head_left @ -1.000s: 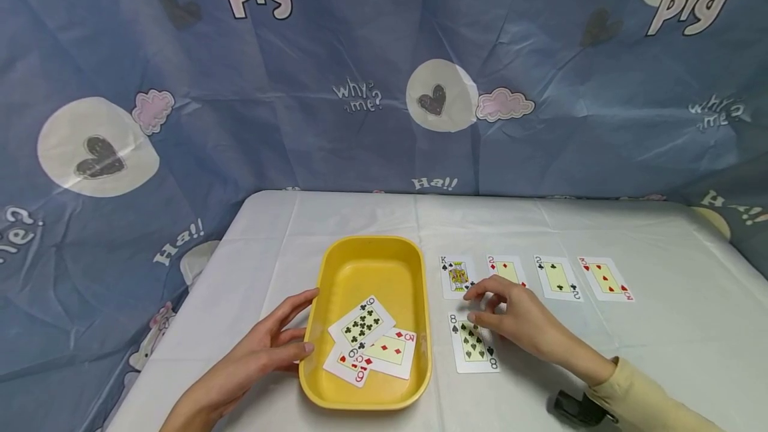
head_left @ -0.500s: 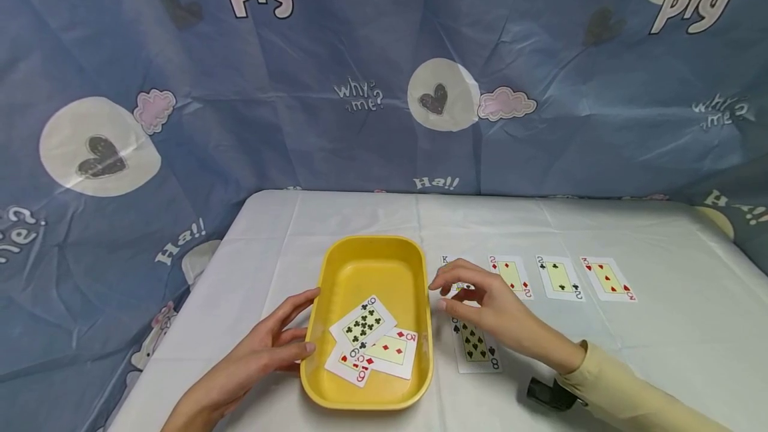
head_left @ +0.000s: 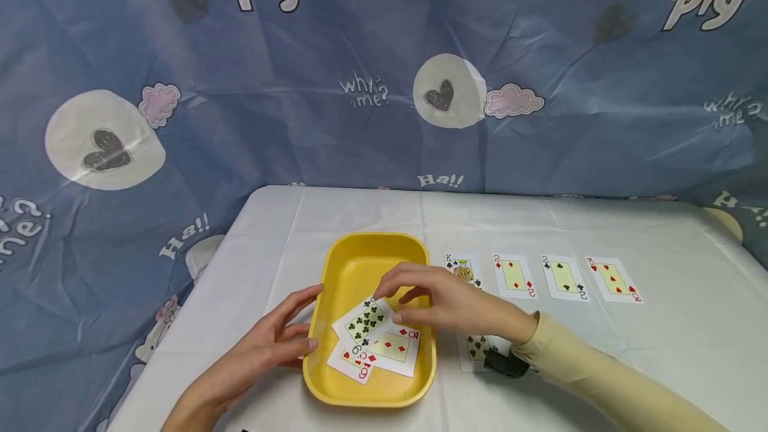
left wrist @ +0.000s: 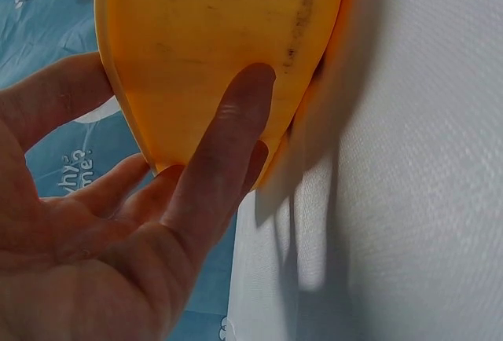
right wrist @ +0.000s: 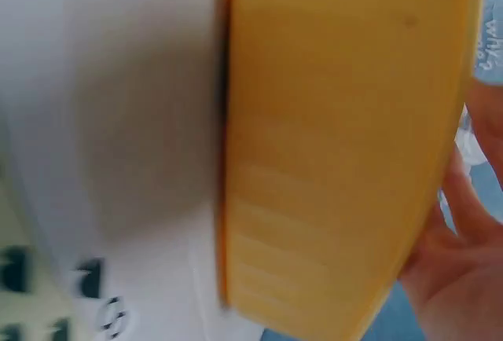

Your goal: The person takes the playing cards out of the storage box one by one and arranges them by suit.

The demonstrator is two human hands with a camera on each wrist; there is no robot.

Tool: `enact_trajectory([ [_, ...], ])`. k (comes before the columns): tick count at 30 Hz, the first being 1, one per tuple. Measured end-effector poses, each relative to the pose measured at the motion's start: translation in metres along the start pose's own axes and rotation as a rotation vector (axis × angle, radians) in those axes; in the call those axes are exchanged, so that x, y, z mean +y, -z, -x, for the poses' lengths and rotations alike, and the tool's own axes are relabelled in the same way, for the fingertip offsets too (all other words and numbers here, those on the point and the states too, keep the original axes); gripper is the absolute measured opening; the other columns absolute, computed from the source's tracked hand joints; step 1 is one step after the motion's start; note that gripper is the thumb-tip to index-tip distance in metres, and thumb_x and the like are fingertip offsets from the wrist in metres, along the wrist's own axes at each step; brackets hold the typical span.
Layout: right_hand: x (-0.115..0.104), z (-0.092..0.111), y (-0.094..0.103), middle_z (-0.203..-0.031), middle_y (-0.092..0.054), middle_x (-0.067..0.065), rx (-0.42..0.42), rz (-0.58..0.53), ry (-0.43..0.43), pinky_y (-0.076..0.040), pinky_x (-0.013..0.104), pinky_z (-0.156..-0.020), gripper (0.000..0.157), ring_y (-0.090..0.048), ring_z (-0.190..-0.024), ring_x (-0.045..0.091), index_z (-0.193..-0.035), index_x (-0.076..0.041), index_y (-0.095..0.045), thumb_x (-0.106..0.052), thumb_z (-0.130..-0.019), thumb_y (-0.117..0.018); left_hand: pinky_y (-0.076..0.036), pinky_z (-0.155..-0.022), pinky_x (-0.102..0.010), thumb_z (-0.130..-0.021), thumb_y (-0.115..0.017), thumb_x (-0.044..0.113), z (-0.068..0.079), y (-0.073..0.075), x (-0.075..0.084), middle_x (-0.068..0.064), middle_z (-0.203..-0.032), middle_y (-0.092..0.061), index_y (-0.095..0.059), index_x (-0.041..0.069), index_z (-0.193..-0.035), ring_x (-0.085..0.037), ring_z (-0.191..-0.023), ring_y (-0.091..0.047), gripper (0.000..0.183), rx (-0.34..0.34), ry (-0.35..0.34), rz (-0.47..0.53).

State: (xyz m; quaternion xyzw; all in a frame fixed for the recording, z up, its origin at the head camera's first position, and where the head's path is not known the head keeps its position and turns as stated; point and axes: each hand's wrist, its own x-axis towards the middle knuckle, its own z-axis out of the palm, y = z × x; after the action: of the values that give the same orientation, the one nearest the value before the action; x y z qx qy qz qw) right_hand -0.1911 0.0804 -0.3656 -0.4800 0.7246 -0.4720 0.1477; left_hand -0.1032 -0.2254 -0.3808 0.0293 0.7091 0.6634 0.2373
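Note:
A yellow tray (head_left: 371, 399) holds a nine of clubs (head_left: 363, 323), a three of diamonds (head_left: 393, 347) and a partly covered hearts card (head_left: 348, 362). My left hand (head_left: 258, 349) rests against the tray's left side. In the left wrist view, its thumb (left wrist: 236, 133) lies along the outer wall and another finger touches the rim. Reaching over the right rim, my right hand (head_left: 441, 300) has loosely bent fingers at the nine of clubs' upper right edge; thumb and index are apart. In the right wrist view, this hand (right wrist: 464, 270) is partly behind the tray wall.
Right of the tray, a row holds the king of spades (head_left: 462, 271), two of diamonds (head_left: 515, 277), two of clubs (head_left: 565, 277) and three of hearts (head_left: 613, 279). The eight of spades (head_left: 476, 347) lies below, partly under my right wrist. A printed blue cloth (head_left: 336, 145) hangs behind.
My right hand has moved left from above the eight of spades, past the king, to over the tray's cards. The left hand stays at the tray; the view has shifted slightly.

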Motion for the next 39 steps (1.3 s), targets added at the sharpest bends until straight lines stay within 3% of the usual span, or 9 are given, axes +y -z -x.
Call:
enact_trajectory([
  [6,0.008,-0.03,0.002,-0.124,-0.062,0.005,-0.191,0.007,-0.08,-0.049,0.036,-0.095,0.036,-0.059,-0.111,0.022,-0.128,-0.016,-0.061,-0.01,-0.094,-0.068,-0.054,-0.083,-0.046,-0.095,-0.065,0.017,-0.002,0.001,0.0,-0.008,-0.161,-0.015,-0.027,0.025,-0.154,-0.031,-0.117,-0.058,0.072,0.007,0.009,-0.002],
  [14,0.022,-0.062,-0.005,-0.113,-0.067,-0.006,-0.351,0.166,-0.083,-0.048,0.028,-0.092,0.047,-0.06,-0.105,0.01,-0.132,-0.016,-0.059,-0.008,-0.089,-0.074,-0.054,-0.083,-0.046,-0.095,-0.065,0.018,-0.002,0.0,0.003,-0.007,-0.162,-0.012,-0.026,0.025,-0.155,-0.031,-0.119,-0.056,0.072,-0.008,0.011,0.0],
  [20,0.027,-0.074,-0.012,-0.115,-0.062,-0.007,-0.442,0.203,-0.13,-0.044,0.022,-0.095,0.059,-0.057,-0.106,0.006,-0.135,-0.018,-0.056,-0.015,-0.082,-0.082,-0.054,-0.084,-0.046,-0.095,-0.065,0.017,-0.001,0.0,0.004,-0.008,-0.162,-0.011,-0.026,0.024,-0.155,-0.031,-0.12,-0.055,0.072,-0.017,0.009,0.006],
  [26,0.028,-0.076,-0.017,-0.124,-0.05,-0.011,-0.545,0.357,-0.141,-0.042,0.018,-0.089,0.073,-0.05,-0.101,0.006,-0.141,-0.026,-0.053,-0.019,-0.076,-0.087,-0.054,-0.084,-0.045,-0.094,-0.066,0.018,-0.001,-0.001,0.004,-0.008,-0.162,-0.013,-0.027,0.026,-0.154,-0.031,-0.12,-0.056,0.072,-0.005,0.019,-0.002],
  [31,0.026,-0.078,-0.018,-0.12,-0.047,-0.011,-0.533,0.439,-0.151,-0.041,0.017,-0.082,0.067,-0.048,-0.094,0.006,-0.136,-0.028,-0.057,-0.026,-0.076,-0.087,-0.054,-0.084,-0.046,-0.094,-0.066,0.019,0.0,0.0,0.004,-0.008,-0.162,-0.014,-0.028,0.026,-0.154,-0.031,-0.119,-0.056,0.072,0.006,0.019,-0.005],
  [39,0.029,-0.079,-0.021,-0.103,-0.054,-0.008,-0.391,0.489,-0.181,-0.042,0.019,-0.076,0.046,-0.05,-0.08,0.007,-0.123,-0.021,-0.065,-0.026,-0.08,-0.084,-0.054,-0.084,-0.045,-0.094,-0.066,0.019,0.001,-0.001,0.002,-0.007,-0.162,-0.014,-0.029,0.027,-0.154,-0.031,-0.119,-0.056,0.071,0.012,0.018,-0.002],
])
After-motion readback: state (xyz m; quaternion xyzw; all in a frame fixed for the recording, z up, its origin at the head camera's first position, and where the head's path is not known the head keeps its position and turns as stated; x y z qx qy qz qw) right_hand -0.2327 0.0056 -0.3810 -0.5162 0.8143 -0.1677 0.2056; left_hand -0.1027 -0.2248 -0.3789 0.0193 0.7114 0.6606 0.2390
